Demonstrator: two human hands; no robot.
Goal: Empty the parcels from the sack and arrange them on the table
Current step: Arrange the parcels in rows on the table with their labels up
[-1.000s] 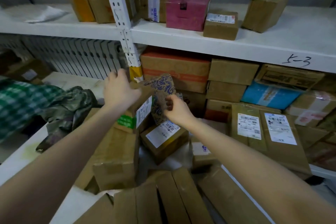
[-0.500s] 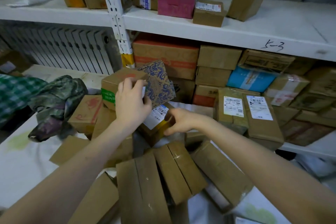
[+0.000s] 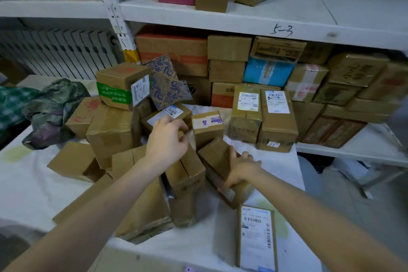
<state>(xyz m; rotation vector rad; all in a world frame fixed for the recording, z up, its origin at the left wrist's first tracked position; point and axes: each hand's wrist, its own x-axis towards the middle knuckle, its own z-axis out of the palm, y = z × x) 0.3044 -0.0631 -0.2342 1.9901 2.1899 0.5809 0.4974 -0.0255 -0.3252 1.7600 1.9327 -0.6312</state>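
**Both hands deep in the carton heap**

Take the blue-and-gold patterned box [image 3: 165, 81] as our marker, propped at a tilt in the middle of the pile. Directly in front of it, the left hand [image 3: 166, 139] is down on the heap. Its fingers are curled over the top end of an upright brown cardboard carton [image 3: 187, 174]. It looks like a closed grasp on that carton, though the hand hides where the fingertips land.

In front and to the right of the patterned box, the right hand [image 3: 241, 166] clamps a long brown cardboard carton [image 3: 215, 157] that lies slanted. The thumb is across its upper face and the fingers are round its far side. My read is that one hand steadies while the other works a piece free, because these parcels [image 3: 114, 132] lean on each other.

They're out on the white-covered table [image 3: 28, 187], jumbled rather than arranged. Just left of the patterned box, a brown carton with a green band [image 3: 119, 86] perches on top of others, and I'd say it's the first to go if the base shifts. To the right of the marker, two tall brown cartons with white labels [image 3: 262, 117] stand side by side, touching. Well in front of it, near the table's edge, a flat brown parcel with a barcode label [image 3: 256, 238] lies alone. Which fabric is the sack, I cannot tell. The arranging, I'd judge, has barely begun.
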